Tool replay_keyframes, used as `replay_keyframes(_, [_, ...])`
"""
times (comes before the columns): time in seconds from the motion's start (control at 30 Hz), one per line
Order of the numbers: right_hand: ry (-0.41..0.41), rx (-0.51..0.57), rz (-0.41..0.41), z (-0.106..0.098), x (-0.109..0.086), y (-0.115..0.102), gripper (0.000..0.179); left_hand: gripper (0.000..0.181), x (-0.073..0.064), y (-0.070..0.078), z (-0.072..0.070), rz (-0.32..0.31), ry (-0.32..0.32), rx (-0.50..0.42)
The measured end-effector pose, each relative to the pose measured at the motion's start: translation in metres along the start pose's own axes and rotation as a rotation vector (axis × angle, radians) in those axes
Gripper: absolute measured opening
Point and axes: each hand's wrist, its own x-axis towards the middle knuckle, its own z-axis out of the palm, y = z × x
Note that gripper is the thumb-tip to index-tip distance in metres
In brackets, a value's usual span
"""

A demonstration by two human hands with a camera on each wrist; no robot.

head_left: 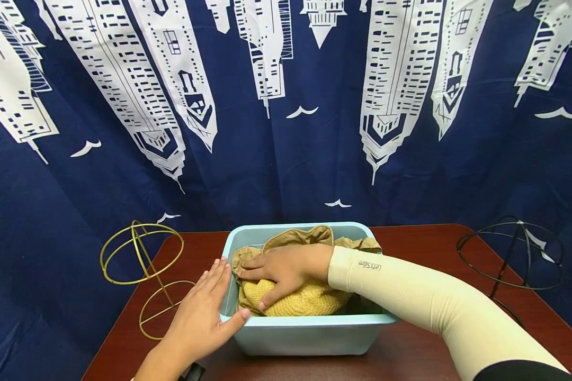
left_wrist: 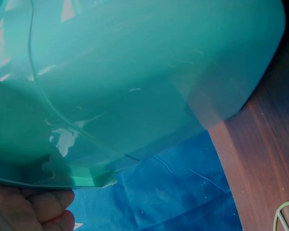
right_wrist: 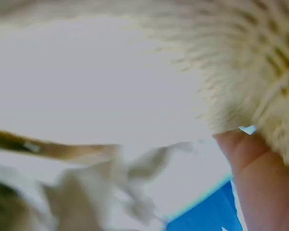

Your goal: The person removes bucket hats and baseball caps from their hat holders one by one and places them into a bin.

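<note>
A light blue plastic bin (head_left: pixel 310 334) stands on the table, holding a yellow knitted item (head_left: pixel 300 302) at the front and tan cloth (head_left: pixel 310 236) behind it. My right hand (head_left: pixel 286 269) lies palm down on these fabrics with its fingers spread. At the bin's left side, my left hand (head_left: pixel 207 307) rests against the rim, fingers straight and thumb at the front corner. In the left wrist view the bin's outer wall (left_wrist: pixel 135 86) fills most of the picture, fingertips (left_wrist: pixel 48 207) under its edge. Overexposed knit (right_wrist: pixel 260 62) covers much of the right wrist view.
A gold wire stand (head_left: pixel 164 288) with round hoops is left of the bin. On the right is a similar black wire stand (head_left: pixel 505 264). The reddish-brown table (head_left: pixel 424 338) ends before a navy curtain (head_left: pixel 314 159) printed with white buildings.
</note>
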Motion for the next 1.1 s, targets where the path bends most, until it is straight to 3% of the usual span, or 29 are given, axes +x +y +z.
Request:
replay_keyframes(0.27, [0.114, 0.089, 0.044, -0.061, -0.031, -0.013, 0.071, 0.087, 0.001, -0.001, -0.001, 0.01, -0.007, 0.005])
replay_keyframes(0.53, [0.253, 0.151, 0.202, -0.088, -0.105, 0.003, 0.069, 0.085, 0.002, -0.003, -0.001, 0.006, -0.004, -0.004])
replay_keyframes(0.63, [0.294, 0.171, 0.276, -0.082, -0.136, 0.012, 0.07, 0.084, 0.002, -0.003, -0.001, 0.008, -0.003, 0.0])
replay_keyframes(0.8, [0.321, 0.239, 0.39, -0.051, -0.173, 0.027, 0.08, 0.085, 0.002, -0.004, -0.003, 0.001, 0.002, -0.001])
replay_keyframes(0.97, [0.322, 0.28, 0.45, -0.019, -0.189, 0.032, 0.089, 0.085, 0.002, -0.003, -0.002, -0.001, -0.002, -0.007])
replay_keyframes(1.1, [0.319, 0.32, 0.42, -0.007, -0.185, 0.031, 0.097, 0.084, 0.002, -0.003, -0.001, -0.007, -0.002, -0.013])
